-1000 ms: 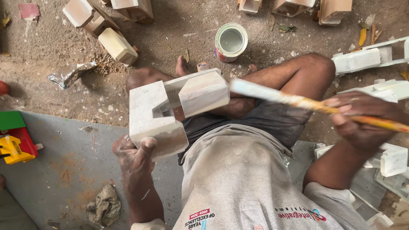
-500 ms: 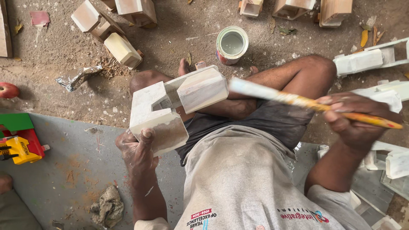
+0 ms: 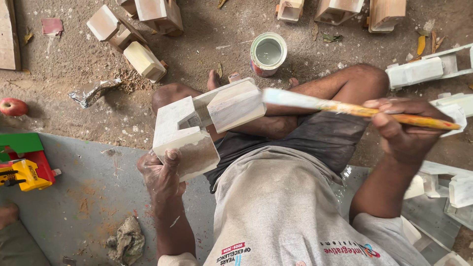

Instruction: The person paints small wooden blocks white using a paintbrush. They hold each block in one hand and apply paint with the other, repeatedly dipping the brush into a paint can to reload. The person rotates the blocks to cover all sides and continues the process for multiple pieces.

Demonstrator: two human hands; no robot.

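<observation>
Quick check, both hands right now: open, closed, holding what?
Left hand: closed on the lower end of the whitish wooden block piece.
Right hand: closed around the handle of a paintbrush, whose bristle end meets the wooden piece.

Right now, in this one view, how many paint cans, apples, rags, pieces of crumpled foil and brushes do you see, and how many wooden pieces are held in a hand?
paint can: 1
apple: 1
rag: 1
crumpled foil: 1
brush, in the right hand: 1
wooden piece, in the left hand: 1
Total: 6
</observation>
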